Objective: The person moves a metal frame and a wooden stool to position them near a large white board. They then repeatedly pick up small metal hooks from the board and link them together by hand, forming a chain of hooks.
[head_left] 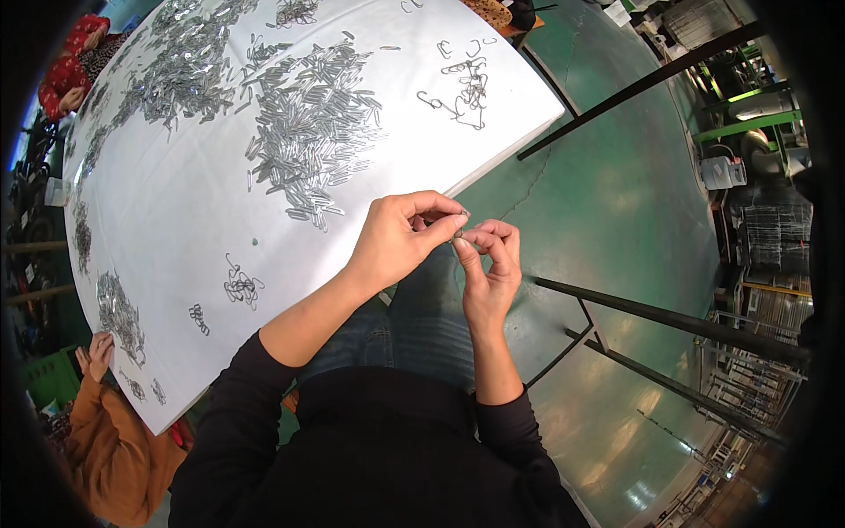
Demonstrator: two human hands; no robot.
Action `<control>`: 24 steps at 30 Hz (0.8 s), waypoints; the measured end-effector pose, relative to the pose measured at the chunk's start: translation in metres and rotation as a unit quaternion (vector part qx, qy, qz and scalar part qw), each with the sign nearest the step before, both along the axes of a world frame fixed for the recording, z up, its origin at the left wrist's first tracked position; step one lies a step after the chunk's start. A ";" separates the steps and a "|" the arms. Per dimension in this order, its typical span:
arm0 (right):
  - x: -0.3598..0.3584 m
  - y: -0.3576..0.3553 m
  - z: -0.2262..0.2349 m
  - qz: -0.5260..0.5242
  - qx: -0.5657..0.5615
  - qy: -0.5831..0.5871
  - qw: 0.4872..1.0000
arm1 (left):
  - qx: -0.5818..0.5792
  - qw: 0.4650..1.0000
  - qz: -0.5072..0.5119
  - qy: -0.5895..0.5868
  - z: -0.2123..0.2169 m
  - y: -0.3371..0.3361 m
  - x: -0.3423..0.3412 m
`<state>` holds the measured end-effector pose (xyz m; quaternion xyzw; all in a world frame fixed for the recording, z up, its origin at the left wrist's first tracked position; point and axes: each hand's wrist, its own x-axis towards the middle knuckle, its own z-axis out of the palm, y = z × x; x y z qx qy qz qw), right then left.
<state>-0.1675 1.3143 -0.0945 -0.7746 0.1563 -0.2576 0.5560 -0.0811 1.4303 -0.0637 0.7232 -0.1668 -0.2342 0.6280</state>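
Just past the table's near right edge, my left hand [396, 236] and my right hand [493, 264] meet in front of me. Thumb and fingers of both are pinched together around a small metal wire piece [459, 233]. Fingertips cover most of it, so its exact shape does not show. Beyond my left hand lies a broad pile of oblong wire loops [308, 123] on the white-covered table [352, 238]. Left of my left forearm are a small tangle of wire hooks [241, 285] and a short row of linked wire pieces [199, 319].
Bent wire hooks [471, 92] lie by the table's far right corner, and another heap of loops [180, 84] spreads farther left. A co-worker's hand [99, 354] works at the left edge; a person in red sleeves [66, 79] sits beyond. Dark metal bars [651, 312] stand to my right.
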 end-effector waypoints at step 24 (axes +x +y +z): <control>0.196 -0.102 -0.025 0.220 -0.482 0.253 0.809 | -0.066 0.981 0.074 -0.169 -0.017 0.011 -0.021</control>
